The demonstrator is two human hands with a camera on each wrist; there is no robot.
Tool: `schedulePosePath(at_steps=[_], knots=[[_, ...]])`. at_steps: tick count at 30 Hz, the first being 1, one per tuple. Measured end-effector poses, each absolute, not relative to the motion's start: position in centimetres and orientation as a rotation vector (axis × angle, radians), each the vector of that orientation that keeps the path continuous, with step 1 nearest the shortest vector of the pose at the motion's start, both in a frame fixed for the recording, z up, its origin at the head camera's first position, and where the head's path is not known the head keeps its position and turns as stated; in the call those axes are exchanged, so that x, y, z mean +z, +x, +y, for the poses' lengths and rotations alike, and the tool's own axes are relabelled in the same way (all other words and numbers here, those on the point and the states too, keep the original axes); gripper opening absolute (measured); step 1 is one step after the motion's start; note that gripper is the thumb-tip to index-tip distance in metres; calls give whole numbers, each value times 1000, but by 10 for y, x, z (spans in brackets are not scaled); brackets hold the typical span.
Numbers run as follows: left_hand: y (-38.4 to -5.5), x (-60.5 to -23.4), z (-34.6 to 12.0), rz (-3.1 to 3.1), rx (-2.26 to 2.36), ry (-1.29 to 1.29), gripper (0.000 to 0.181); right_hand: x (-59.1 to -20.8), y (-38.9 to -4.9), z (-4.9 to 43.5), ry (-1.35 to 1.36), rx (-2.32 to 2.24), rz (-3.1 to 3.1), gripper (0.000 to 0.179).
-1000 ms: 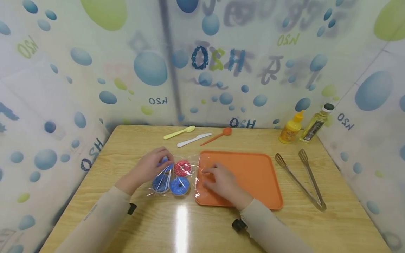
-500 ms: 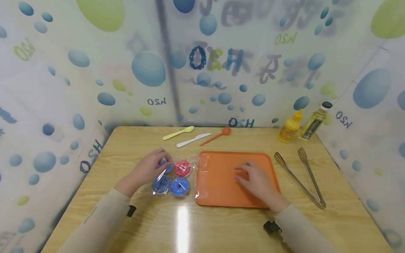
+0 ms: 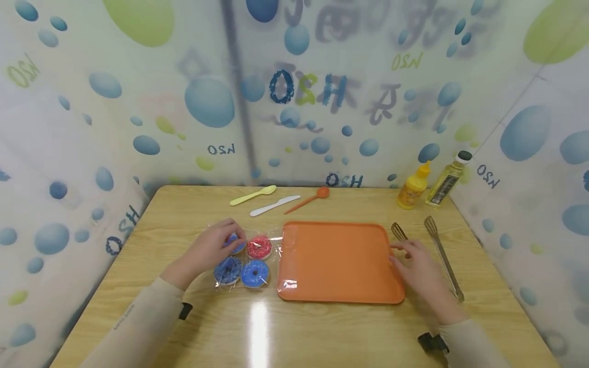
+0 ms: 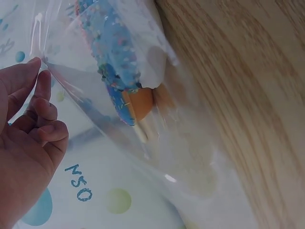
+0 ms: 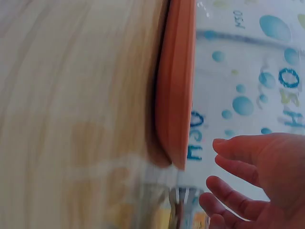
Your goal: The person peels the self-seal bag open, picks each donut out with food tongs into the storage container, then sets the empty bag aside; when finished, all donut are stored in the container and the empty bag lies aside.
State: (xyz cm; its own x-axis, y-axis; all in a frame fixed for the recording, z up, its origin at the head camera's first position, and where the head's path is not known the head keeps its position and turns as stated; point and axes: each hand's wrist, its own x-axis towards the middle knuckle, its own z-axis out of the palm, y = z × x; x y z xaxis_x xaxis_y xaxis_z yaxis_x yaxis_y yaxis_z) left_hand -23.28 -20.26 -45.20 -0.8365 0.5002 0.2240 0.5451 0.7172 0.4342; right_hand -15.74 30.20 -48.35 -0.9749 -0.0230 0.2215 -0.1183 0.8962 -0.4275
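Note:
My left hand [image 3: 212, 248] pinches the top of a clear plastic bag [image 3: 274, 258] between thumb and fingertip, as the left wrist view shows. Inside lie several toy donuts: one pink [image 3: 259, 248], one plain blue [image 3: 255, 274], one darker blue with sprinkles [image 3: 227, 271], and another blue one partly behind the fingers. The bag's right end lies over the left edge of an orange tray [image 3: 340, 263]. My right hand [image 3: 421, 268] holds nothing, fingers loosely bent at the tray's right edge. In the right wrist view its fingertips are apart from the tray's rim [image 5: 175, 86].
Metal tongs [image 3: 443, 250] lie right of the tray, partly hidden by the right hand. Behind stand a yellow squeeze bottle [image 3: 411, 191] and an oil bottle [image 3: 447, 183]. A yellow spoon [image 3: 252, 196], white knife [image 3: 274, 206] and orange spoon [image 3: 307, 199] lie along the back.
My right hand has moved right, from the bag's right end across the tray to its right edge. The left hand stays at the bag. The head view has shifted slightly.

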Motion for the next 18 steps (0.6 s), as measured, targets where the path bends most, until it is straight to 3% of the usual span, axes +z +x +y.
schedulePosePath(at_steps=[8, 18], knots=[[-234, -451, -204, -2824, -756, -856, 4, -479, -149, 345, 67, 577, -2808, 41], [-234, -449, -203, -2838, -749, -850, 5, -479, -137, 381, -107, 544, -2920, 67]])
